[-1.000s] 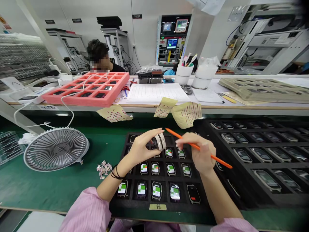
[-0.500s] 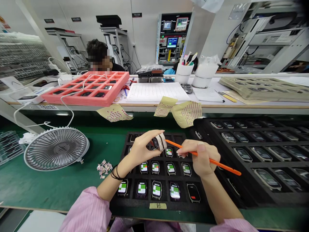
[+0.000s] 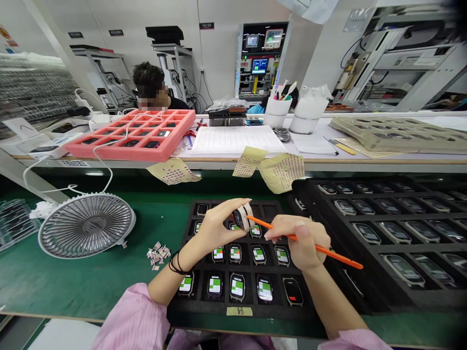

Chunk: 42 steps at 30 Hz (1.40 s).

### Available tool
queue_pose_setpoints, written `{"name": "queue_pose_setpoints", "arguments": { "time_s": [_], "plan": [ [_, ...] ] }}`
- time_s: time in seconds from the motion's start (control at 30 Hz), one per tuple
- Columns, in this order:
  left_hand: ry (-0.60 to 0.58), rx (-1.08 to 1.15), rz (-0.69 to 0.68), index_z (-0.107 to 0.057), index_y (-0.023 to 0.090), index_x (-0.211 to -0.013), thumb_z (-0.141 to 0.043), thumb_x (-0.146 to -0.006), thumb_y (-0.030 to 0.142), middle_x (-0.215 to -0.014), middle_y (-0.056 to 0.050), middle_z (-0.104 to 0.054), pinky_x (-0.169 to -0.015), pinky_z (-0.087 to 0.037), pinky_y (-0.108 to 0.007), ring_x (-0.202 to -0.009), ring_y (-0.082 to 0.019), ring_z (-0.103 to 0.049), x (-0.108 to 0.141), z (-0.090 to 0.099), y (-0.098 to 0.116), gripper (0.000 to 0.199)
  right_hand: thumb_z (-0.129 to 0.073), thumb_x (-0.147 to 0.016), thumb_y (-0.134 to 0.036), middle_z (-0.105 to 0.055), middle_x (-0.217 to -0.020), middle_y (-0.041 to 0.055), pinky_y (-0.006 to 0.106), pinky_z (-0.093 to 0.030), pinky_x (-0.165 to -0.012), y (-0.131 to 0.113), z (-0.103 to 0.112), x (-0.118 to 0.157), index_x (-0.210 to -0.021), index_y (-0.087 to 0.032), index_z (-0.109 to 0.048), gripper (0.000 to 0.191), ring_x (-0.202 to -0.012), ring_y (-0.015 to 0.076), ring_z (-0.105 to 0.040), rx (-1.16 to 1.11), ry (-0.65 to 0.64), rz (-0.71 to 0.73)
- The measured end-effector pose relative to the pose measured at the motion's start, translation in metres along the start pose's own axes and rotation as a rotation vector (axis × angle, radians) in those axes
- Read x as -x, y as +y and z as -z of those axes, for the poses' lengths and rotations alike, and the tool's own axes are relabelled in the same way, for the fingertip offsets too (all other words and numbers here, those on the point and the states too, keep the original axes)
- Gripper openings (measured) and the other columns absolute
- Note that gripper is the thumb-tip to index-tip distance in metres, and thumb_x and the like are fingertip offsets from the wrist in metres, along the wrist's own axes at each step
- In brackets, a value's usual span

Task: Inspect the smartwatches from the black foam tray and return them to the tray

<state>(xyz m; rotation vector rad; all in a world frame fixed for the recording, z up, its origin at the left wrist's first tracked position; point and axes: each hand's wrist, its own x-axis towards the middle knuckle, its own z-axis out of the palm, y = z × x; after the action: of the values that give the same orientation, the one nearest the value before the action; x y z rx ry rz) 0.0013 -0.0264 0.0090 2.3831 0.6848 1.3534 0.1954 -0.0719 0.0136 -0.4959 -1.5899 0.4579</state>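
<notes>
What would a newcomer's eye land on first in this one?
Probably the bright orange stick in the right hand, pointing at the pale watch-like piece in the left hand. Below them, the black tray holds watches, many with green-and-white screens. The pink tray at upper left and grey fan at left also stand out.
</notes>
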Motion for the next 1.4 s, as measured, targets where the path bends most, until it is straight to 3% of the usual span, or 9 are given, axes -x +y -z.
{"name": "queue_pose_setpoints", "arguments": {
  "time_s": [0.37, 0.6, 0.67, 0.8, 0.87, 0.93, 1.1, 1.23, 1.4],
  "plan": [
    [-0.021, -0.002, 0.0, -0.057, 0.02, -0.128, -0.068, -0.075, 0.01, -0.121, -0.009, -0.068, -0.09, -0.058, -0.036, -0.108, -0.023, -0.066, 0.001, -0.002, -0.003, 0.055, -0.037, -0.098, -0.022, -0.065, -0.056, 0.0043, 0.03, -0.042, -0.043, -0.003, -0.003, -0.001, -0.079, -0.021, -0.077, 0.045, -0.045, 0.0151, -0.054, 0.046, 0.012, -0.021],
    [-0.042, 0.011, 0.046, -0.058, 0.02, -0.125, -0.067, -0.074, 0.009, -0.117, -0.01, -0.069, -0.066, -0.059, -0.026, -0.101, -0.022, -0.067, -0.001, -0.004, -0.005, 0.053, -0.039, -0.099, -0.03, -0.065, -0.053, 0.0035, 0.03, -0.043, -0.042, -0.001, -0.001, -0.004, -0.072, -0.021, -0.076, 0.047, -0.043, 0.0153, -0.056, 0.038, 0.015, -0.105],
    [-0.06, -0.016, 0.055, -0.06, 0.02, -0.122, -0.069, -0.072, 0.009, -0.115, -0.009, -0.069, -0.066, -0.058, -0.026, -0.1, -0.022, -0.066, -0.003, -0.002, -0.003, 0.052, -0.037, -0.1, -0.033, -0.067, -0.055, 0.0034, 0.031, -0.047, -0.045, -0.002, 0.002, -0.007, -0.071, -0.021, -0.074, 0.048, -0.046, 0.0163, -0.06, 0.013, 0.072, -0.135],
    [-0.013, -0.174, 0.053, -0.063, 0.022, -0.116, -0.072, -0.069, 0.014, -0.114, -0.009, -0.065, -0.082, -0.056, -0.037, -0.105, -0.025, -0.061, -0.005, 0.001, -0.002, 0.048, -0.055, -0.092, -0.039, -0.076, -0.078, 0.0052, 0.037, -0.059, -0.07, 0.001, -0.002, -0.014, -0.065, -0.023, -0.058, 0.032, -0.073, 0.0219, -0.073, 0.113, 0.176, -0.337],
    [0.007, -0.238, 0.066, -0.063, 0.022, -0.115, -0.071, -0.069, 0.015, -0.113, -0.009, -0.063, -0.083, -0.055, -0.039, -0.104, -0.026, -0.06, -0.005, 0.0, -0.003, 0.048, -0.073, -0.079, -0.038, -0.076, -0.097, 0.0068, 0.041, -0.059, -0.081, 0.006, -0.009, -0.015, -0.068, -0.023, -0.047, 0.032, -0.091, 0.0253, -0.072, 0.111, 0.079, -0.485],
    [0.002, -0.271, 0.073, -0.062, 0.023, -0.116, -0.069, -0.07, 0.014, -0.11, -0.008, -0.061, -0.081, -0.056, -0.038, -0.1, -0.024, -0.06, -0.003, -0.002, -0.004, 0.048, -0.082, -0.068, -0.037, -0.073, -0.103, 0.0073, 0.041, -0.06, -0.079, 0.014, -0.016, -0.016, -0.07, -0.024, -0.04, 0.043, -0.095, 0.0261, -0.071, 0.05, -0.024, -0.601],
    [-0.032, -0.138, 0.101, -0.054, 0.026, -0.13, -0.07, -0.078, 0.019, -0.111, -0.008, -0.057, -0.08, -0.057, -0.035, -0.1, -0.022, -0.061, -0.002, -0.003, -0.003, 0.054, -0.078, -0.073, -0.035, -0.061, -0.07, -0.0041, 0.028, -0.055, -0.059, 0.029, -0.018, -0.015, -0.069, -0.024, -0.035, 0.045, -0.063, 0.0134, -0.062, -0.192, -0.061, -0.735],
    [-0.026, -0.001, 0.116, -0.049, 0.028, -0.134, -0.075, -0.078, 0.027, -0.117, -0.008, -0.056, -0.073, -0.059, -0.029, -0.103, -0.021, -0.06, -0.004, 0.001, 0.0, 0.061, -0.078, -0.074, -0.032, -0.057, -0.064, -0.006, 0.027, -0.052, -0.058, 0.03, -0.012, -0.019, -0.069, -0.024, -0.037, 0.042, -0.06, 0.0121, -0.058, -0.282, -0.018, -0.726],
    [-0.006, 0.018, 0.083, -0.055, 0.025, -0.125, -0.075, -0.079, 0.026, -0.116, -0.008, -0.058, -0.073, -0.059, -0.029, -0.104, -0.02, -0.06, -0.005, 0.004, 0.001, 0.05, -0.077, -0.074, -0.03, -0.056, -0.063, -0.0066, 0.027, -0.052, -0.06, 0.025, -0.011, -0.021, -0.069, -0.024, -0.037, 0.041, -0.06, 0.0126, -0.058, -0.299, -0.002, -0.711]
  ]
}}
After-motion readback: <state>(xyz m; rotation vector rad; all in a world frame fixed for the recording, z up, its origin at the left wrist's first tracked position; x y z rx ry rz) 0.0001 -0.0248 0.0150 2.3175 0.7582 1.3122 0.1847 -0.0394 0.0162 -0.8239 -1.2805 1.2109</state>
